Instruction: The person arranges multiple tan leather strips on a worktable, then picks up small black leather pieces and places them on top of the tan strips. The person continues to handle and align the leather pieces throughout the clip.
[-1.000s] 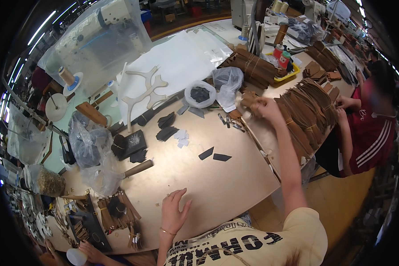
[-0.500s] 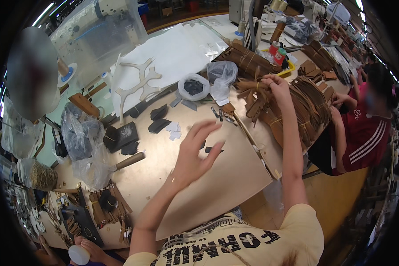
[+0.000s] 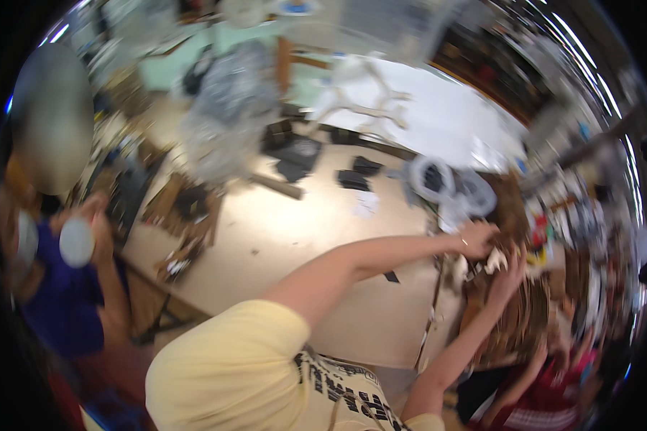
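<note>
Motion blurs this view. My left hand (image 3: 476, 239) reaches across to the right side of the table, its fingers curled down at the brown strips. Close beside it my right hand (image 3: 509, 274) is bent inward, fingers closed at the same spot. Small pale, curled pieces (image 3: 495, 261) show between the two hands; whether either hand grips them I cannot make out. Under and beyond my hands lie bundles of brown, leather-like strips (image 3: 528, 316). A clear plastic bag with dark pieces (image 3: 431, 178) stands just past my left hand.
Dark cut pieces (image 3: 356, 178) and a brown roll (image 3: 277, 187) lie on the table. A large plastic bag (image 3: 230, 108) stands at the back left. One co-worker in purple (image 3: 68, 287) sits at the left, another in dark red (image 3: 543, 395) at the lower right.
My left hand has gone from raised and spread over the table to beside my right hand at the brown strips. The view has turned, bringing the left co-worker further in.
</note>
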A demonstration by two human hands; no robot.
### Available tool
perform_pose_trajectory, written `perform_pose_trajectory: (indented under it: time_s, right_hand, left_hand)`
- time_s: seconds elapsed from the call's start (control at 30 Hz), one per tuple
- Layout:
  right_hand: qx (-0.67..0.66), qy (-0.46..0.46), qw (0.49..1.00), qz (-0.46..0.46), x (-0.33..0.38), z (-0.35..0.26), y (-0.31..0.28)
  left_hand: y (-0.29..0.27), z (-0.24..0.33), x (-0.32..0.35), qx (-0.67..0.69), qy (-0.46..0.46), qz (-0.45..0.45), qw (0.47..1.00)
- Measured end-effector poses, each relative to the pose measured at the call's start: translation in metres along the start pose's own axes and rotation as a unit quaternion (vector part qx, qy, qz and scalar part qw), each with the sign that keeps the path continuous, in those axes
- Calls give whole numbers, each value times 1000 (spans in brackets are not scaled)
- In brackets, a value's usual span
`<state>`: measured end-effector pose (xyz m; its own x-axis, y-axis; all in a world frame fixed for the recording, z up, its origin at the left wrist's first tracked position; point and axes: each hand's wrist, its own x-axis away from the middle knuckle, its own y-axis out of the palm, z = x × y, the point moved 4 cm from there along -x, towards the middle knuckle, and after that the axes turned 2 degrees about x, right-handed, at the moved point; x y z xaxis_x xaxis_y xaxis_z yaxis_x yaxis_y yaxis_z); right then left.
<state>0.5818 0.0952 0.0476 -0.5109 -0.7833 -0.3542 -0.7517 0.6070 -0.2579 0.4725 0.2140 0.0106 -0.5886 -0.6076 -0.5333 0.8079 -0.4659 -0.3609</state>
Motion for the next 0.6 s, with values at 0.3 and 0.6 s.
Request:
perform_pose_trajectory:
  time_s: [0.3, 0.6]
  right_hand:
    - [86, -43, 994, 55, 4, 69, 19]
    - [594, -57, 787, 157, -3, 16, 11]
  left_hand:
    - [-18, 40, -17, 66, 1, -58, 996]
    - [-61, 48, 10, 115, -19, 164, 980]
